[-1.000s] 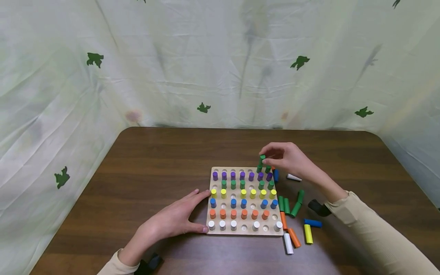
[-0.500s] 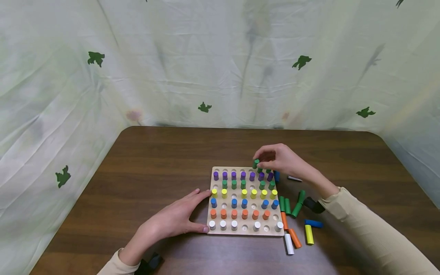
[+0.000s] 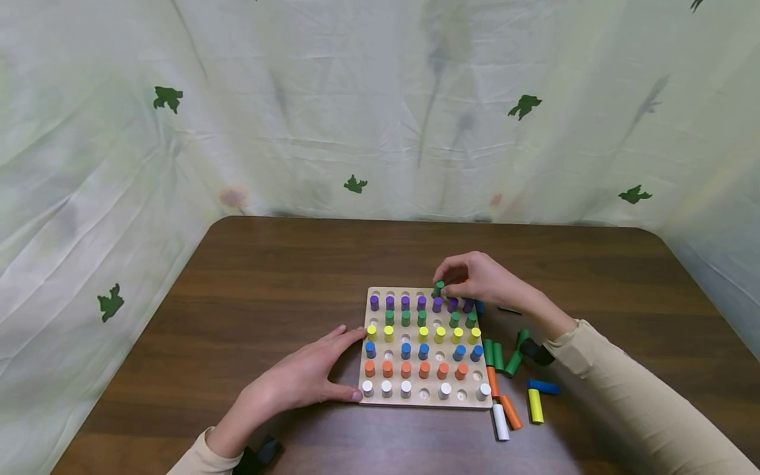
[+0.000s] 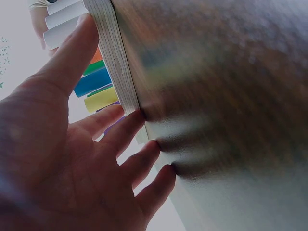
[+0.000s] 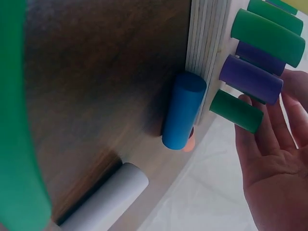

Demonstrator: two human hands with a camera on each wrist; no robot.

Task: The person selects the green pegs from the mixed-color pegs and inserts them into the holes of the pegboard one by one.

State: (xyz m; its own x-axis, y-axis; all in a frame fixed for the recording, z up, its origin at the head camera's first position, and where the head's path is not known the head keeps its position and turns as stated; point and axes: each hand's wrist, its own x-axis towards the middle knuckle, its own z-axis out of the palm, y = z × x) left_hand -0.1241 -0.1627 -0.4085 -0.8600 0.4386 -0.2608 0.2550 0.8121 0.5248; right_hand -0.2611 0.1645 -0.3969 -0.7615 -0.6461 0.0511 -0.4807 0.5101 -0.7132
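Note:
A wooden pegboard (image 3: pixel 421 404) stands on the table with rows of white, orange, blue, yellow, green and purple pegs upright in it. At its back row, my right hand (image 3: pixel 488 280) pinches a green peg (image 3: pixel 439 288) between thumb and fingers; whether its lower end is in a hole cannot be made out. In the right wrist view, a standing green peg (image 5: pixel 237 111) and a purple peg (image 5: pixel 251 79) partly hide that hand's fingertips. My left hand (image 3: pixel 299 373) rests against the board's left side, thumb at the near corner, its fingers extended and touching the edge and table.
Loose green pegs (image 3: pixel 513 363), orange pegs (image 3: pixel 510 412), a white peg (image 3: pixel 501 422), a yellow peg (image 3: pixel 536 406) and a blue peg (image 3: pixel 543 387) lie right of the board. Another blue peg (image 5: pixel 184 110) leans by its edge. Patterned cloth (image 3: pixel 380 99) hangs behind the table.
My right hand has moved left and slightly down with the green peg, from the back right corner along the back row. The left hand has stayed against the board.

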